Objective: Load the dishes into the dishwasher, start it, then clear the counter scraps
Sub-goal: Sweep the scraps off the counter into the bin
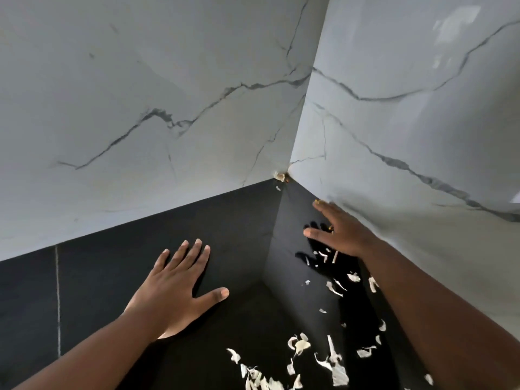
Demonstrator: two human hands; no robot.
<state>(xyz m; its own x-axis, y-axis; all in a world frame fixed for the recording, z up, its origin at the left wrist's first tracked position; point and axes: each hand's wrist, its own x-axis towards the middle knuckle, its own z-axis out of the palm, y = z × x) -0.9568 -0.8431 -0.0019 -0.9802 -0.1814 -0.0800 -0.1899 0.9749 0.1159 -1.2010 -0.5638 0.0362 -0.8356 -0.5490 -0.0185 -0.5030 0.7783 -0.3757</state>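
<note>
Currently I have both hands spread and holding nothing: left hand (180, 280) flat on the black table (118, 277), seemingly as a brace; right hand (337, 235) reaching toward the wall corner, probably to sweep. Pale scraps (301, 344) lie below that corner, beside my right forearm.

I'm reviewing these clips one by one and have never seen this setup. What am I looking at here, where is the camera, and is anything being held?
There is no machine: a person works bare-handed, and the single picture comes from a wide-angle camera worn on their head, looking down. You see a black counter in a corner of marbled grey walls. The left hand lies flat on the counter, fingers spread. The right hand reaches toward the corner, fingers straight. Neither has a grip on anything. Pale, papery scraps lie scattered on the counter by the right arm, and a few sit in the corner.
</note>
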